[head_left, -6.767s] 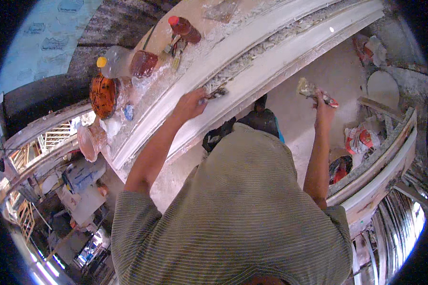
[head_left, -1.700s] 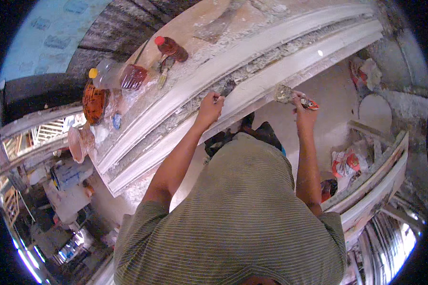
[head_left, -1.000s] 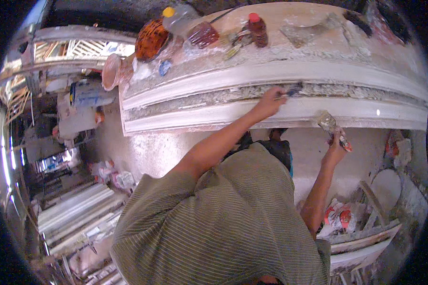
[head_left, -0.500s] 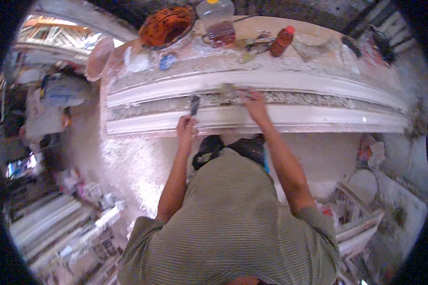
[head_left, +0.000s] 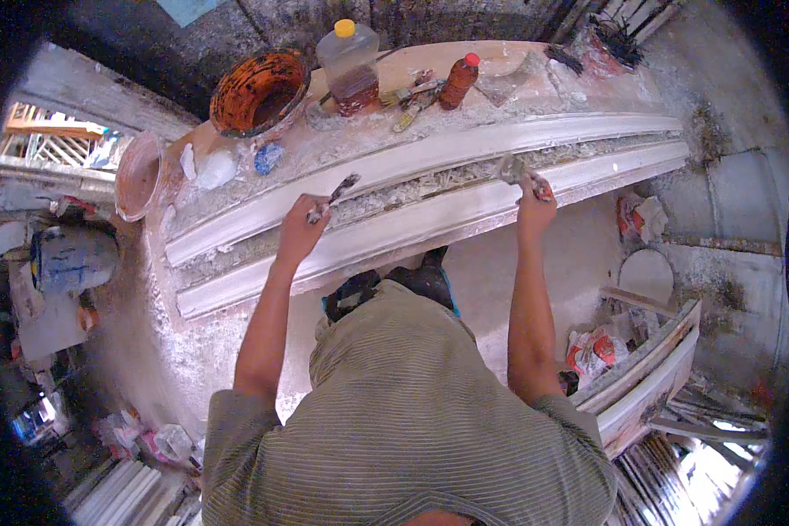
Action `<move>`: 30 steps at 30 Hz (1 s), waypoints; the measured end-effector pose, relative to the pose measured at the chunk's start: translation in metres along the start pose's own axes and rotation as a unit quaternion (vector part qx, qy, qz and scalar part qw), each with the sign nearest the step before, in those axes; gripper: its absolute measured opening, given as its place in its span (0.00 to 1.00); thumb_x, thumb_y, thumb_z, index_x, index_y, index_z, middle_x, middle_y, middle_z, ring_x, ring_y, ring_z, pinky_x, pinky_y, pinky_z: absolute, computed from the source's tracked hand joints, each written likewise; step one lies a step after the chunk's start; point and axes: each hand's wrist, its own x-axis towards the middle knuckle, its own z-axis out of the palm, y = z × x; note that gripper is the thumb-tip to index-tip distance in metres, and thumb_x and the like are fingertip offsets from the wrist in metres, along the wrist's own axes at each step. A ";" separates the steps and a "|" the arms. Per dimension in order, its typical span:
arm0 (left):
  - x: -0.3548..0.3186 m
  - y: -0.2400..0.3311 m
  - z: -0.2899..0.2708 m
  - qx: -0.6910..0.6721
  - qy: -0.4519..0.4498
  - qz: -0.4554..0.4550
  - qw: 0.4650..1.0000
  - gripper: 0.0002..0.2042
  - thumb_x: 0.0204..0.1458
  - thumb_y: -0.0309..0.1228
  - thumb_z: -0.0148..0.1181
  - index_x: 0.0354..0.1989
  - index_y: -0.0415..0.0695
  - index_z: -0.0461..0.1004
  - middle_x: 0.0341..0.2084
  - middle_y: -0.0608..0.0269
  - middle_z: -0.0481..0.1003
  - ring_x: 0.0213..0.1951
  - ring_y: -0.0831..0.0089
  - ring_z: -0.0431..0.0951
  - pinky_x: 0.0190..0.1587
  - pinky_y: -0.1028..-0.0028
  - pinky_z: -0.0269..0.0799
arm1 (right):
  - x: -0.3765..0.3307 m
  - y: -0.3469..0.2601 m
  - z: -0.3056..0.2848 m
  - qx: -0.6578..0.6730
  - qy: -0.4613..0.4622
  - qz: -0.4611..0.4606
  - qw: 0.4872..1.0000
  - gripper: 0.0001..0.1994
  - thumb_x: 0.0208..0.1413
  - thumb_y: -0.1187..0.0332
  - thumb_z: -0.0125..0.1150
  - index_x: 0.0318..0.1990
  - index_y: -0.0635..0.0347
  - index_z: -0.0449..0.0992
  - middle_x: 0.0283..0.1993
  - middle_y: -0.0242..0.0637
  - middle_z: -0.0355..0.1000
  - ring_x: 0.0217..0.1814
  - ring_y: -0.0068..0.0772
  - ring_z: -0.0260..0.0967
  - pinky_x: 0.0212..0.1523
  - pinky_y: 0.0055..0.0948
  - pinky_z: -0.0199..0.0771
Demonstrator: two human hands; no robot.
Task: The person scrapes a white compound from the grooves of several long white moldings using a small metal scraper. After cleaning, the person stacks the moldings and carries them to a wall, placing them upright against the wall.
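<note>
Two long white moulded strips, a far one (head_left: 394, 164) and a near one (head_left: 430, 215), lie side by side with a rough grey, debris-covered gap (head_left: 430, 182) between them. My left hand (head_left: 303, 230) is closed on a narrow dark hand tool (head_left: 344, 186), whose end points over the far strip. Farther right, my right hand (head_left: 537, 205) grips a short tool with a flat greyish head (head_left: 510, 168); whether this is a brush or a scraper I cannot tell. Its head is over the gap, close to the near strip.
Along the bench's (head_left: 500, 110) far side stand an orange, dark-stained bowl (head_left: 259, 95), a yellow-capped clear jug (head_left: 349, 66), a red-capped bottle (head_left: 459, 82) and some brushes (head_left: 405, 114). A pinkish basin (head_left: 138, 177) is at the left end. Wooden frames (head_left: 644, 368) lean at lower right.
The view has turned and shifted, so the strips now slant up to the right. My right hand has moved right along the strips with its tool, away from my left hand.
</note>
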 end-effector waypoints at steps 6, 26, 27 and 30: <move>0.097 0.004 0.015 0.116 -0.106 0.080 0.984 0.10 0.51 0.35 0.63 0.41 0.51 0.76 0.39 0.62 0.76 0.39 0.57 0.79 0.40 0.63 0.75 | -0.017 0.022 -0.050 0.030 0.004 0.021 0.999 0.11 0.51 0.66 0.69 0.39 0.64 0.80 0.31 0.33 0.76 0.23 0.19 0.67 0.20 0.20 0.66; 0.210 0.062 0.092 0.131 -0.274 0.084 0.949 0.08 0.49 0.33 0.63 0.36 0.46 0.78 0.34 0.57 0.77 0.37 0.53 0.79 0.40 0.60 0.75 | 0.122 0.024 -0.098 -0.007 -0.033 0.106 0.994 0.10 0.56 0.67 0.65 0.40 0.64 0.78 0.36 0.34 0.76 0.25 0.19 0.65 0.23 0.21 0.65; 0.215 0.068 0.101 0.145 -0.253 0.091 0.952 0.08 0.49 0.33 0.62 0.36 0.46 0.78 0.34 0.57 0.77 0.36 0.54 0.79 0.40 0.60 0.75 | 0.125 0.021 -0.089 0.006 -0.041 0.112 0.993 0.10 0.56 0.67 0.65 0.39 0.64 0.78 0.36 0.34 0.76 0.25 0.19 0.65 0.24 0.21 0.64; 0.240 0.077 0.129 0.173 -0.242 0.112 0.948 0.07 0.50 0.33 0.61 0.35 0.46 0.78 0.34 0.57 0.77 0.36 0.55 0.79 0.40 0.59 0.75 | 0.135 0.004 -0.068 -0.027 -0.060 0.106 0.992 0.10 0.57 0.67 0.64 0.40 0.66 0.79 0.36 0.34 0.77 0.27 0.18 0.66 0.25 0.20 0.64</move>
